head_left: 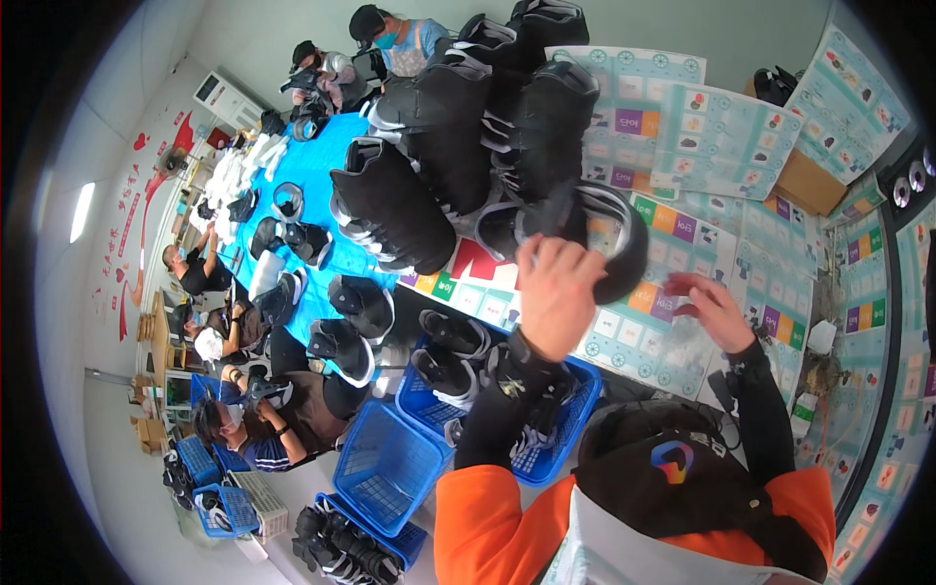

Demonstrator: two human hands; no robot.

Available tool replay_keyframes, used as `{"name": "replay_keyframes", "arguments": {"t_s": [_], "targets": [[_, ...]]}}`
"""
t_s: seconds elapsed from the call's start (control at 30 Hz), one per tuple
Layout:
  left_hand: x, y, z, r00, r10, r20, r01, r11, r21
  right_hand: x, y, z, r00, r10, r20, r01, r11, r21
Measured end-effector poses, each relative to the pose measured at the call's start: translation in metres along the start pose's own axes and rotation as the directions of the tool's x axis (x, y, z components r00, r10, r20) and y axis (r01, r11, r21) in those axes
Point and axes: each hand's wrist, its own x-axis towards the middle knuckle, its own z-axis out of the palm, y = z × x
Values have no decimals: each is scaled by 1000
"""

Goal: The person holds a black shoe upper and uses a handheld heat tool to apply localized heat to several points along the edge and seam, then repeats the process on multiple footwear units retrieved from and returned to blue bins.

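Tabletop (682,322) fills the middle and right of the head view, covered in pale printed sheets with coloured squares, and a blue-covered stretch of it runs off to the upper left, where other people sit at work. Heaped on it is a big stack of black boot-shaped braces (458,146) with grey trim. Below the near edge stand blue plastic baskets (385,473), the nearer one holding more black pieces.

Both forearms, in black sleeves with orange upper sleeves, rise from the lower edge. The left hand (558,292) is lifted over the near edge, its back toward the camera, fingers curled down and closed on the near side of a black curved shell piece (624,249). That piece stands just in front of the stack, its arc rising above and to the right of the knuckles.

The right hand (710,310) hovers over the printed sheets just right of the piece, apart from it, palm down, fingers loosely spread and holding nothing that can be made out.
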Motion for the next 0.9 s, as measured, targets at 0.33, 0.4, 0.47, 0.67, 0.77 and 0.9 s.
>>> {"name": "replay_keyframes", "arguments": {"t_s": [0.33, 0.4, 0.47, 0.67, 0.77, 0.9], "targets": [[-33, 35, 47, 991, -132, 15, 131, 954, -268, -2, 51, -10, 947, 285, -145, -194, 873, 446], [-35, 36, 53, 988, -151, 28, 152, 937, -315, -3, 77, -15, 976, 211, 59, -195, 710, 676], [-35, 37, 53, 990, -137, 43, 143, 932, -333, -1, 95, -22, 992, 126, 10, -103, 765, 636], [-35, 43, 22, 991, -133, 14, 130, 941, -311, 4, 90, -11, 996, -87, -4, 73, 807, 586], [-46, 31, -8, 981, -191, 22, 190, 943, -274, 15, 73, 11, 992, -129, 1, 107, 832, 545], [-86, -4, -57, 520, -853, -49, 515, 359, -778, 46, 94, -6, 997, -60, -48, 77, 742, 666]]}}
